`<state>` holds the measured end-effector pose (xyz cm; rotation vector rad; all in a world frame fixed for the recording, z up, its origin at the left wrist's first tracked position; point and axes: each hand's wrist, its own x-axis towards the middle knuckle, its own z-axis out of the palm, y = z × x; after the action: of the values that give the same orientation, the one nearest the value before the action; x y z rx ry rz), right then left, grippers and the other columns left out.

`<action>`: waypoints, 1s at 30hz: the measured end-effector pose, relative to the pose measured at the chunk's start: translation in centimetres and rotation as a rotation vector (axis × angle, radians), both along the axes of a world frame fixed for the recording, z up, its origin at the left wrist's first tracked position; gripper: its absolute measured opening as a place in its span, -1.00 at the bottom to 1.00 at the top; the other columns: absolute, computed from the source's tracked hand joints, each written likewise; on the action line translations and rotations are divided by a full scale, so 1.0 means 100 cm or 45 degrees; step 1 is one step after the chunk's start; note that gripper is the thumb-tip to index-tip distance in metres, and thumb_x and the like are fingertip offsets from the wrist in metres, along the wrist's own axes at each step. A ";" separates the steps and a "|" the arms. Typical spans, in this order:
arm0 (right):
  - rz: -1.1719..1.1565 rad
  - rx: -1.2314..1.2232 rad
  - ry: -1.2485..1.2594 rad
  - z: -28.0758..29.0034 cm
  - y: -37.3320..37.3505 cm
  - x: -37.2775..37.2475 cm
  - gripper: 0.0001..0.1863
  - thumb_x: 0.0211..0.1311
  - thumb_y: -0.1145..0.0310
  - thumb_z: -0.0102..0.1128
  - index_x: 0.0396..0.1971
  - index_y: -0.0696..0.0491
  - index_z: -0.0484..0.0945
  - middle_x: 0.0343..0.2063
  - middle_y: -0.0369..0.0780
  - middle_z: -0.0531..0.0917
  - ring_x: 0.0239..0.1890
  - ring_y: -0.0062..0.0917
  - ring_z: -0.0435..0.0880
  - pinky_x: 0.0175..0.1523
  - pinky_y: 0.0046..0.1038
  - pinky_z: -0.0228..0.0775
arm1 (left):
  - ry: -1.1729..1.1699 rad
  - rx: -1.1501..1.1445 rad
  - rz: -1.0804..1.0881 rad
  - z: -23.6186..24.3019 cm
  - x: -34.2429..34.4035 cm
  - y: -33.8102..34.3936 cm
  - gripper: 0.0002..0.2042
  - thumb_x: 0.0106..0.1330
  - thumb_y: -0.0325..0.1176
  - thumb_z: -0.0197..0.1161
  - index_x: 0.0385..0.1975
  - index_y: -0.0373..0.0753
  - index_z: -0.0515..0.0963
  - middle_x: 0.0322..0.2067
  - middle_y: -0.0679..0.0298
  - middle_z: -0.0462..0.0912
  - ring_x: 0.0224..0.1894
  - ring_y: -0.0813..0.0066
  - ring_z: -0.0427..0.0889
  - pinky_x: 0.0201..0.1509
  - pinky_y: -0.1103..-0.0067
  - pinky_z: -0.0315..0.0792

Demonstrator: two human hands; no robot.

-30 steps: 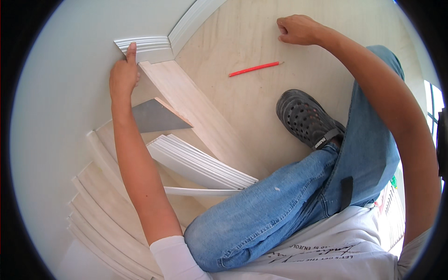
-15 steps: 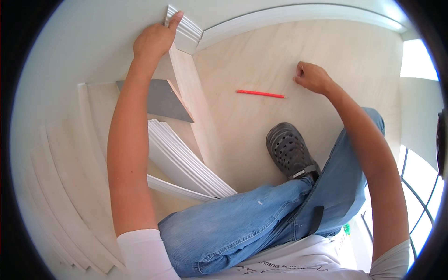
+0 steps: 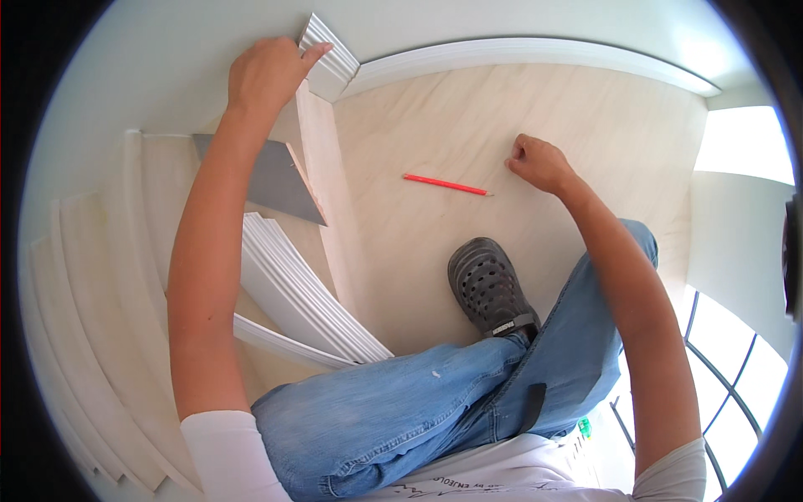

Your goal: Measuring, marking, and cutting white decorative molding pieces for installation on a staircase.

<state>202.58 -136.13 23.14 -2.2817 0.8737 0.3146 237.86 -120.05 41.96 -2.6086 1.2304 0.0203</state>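
My left hand, its thumb sticking out to the right, grips a short ridged white moulding piece against the wall at the corner; its fingertips are mostly hidden. Out over the pale board floor, my right hand is curled closed, with nothing visible in it. A red pencil lies left of and slightly below that hand. Below my left hand, a dark grey angled board lies on the pale planks, and a stack of long white mouldings rests beside my left forearm.
Pale winder stair treads descend on the left. A curved white skirting follows the back wall. My crossed legs and dark clog occupy the lower middle. A bright gridded window is at right.
The camera's view has swung, bringing more back wall and window into sight. My right hand has come down a little toward the pencil's level. My left hand stays at the corner moulding piece.
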 end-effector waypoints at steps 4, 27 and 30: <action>-0.011 0.003 0.009 0.002 0.002 0.003 -0.74 0.17 0.21 0.22 -0.33 0.12 0.56 -0.33 -0.07 0.71 -0.16 -0.17 0.68 -0.02 -0.23 0.49 | -0.004 -0.308 -0.080 -0.008 -0.006 0.012 -0.46 0.34 0.15 0.25 -0.47 -0.34 0.58 -0.49 0.05 0.67 -0.35 0.06 0.65 -0.31 0.29 0.47; -0.333 0.061 -0.095 0.025 -0.011 0.191 -0.57 0.49 -0.08 0.03 -0.04 -0.11 0.74 -0.24 -0.08 0.73 -0.21 -0.22 0.69 -0.08 -0.21 0.55 | -0.232 -0.273 -0.269 -0.036 0.026 0.032 -0.67 0.48 -0.12 0.12 -0.24 -0.31 0.56 -0.39 -0.06 0.70 -0.32 -0.06 0.69 -0.25 0.19 0.55; -0.401 0.012 -0.161 0.021 -0.011 0.188 -0.65 0.53 0.01 -0.01 0.01 -0.25 0.74 -0.24 -0.11 0.73 -0.22 -0.29 0.69 -0.08 -0.28 0.56 | -0.223 -0.159 -0.136 -0.023 0.012 0.017 -0.50 0.49 0.09 0.06 -0.30 -0.32 0.59 -0.44 -0.04 0.70 -0.36 -0.06 0.69 -0.28 0.20 0.55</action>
<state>221.36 -137.25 25.27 -2.0880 1.1407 0.0341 239.05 -118.32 39.62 -2.5776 1.3445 -0.3074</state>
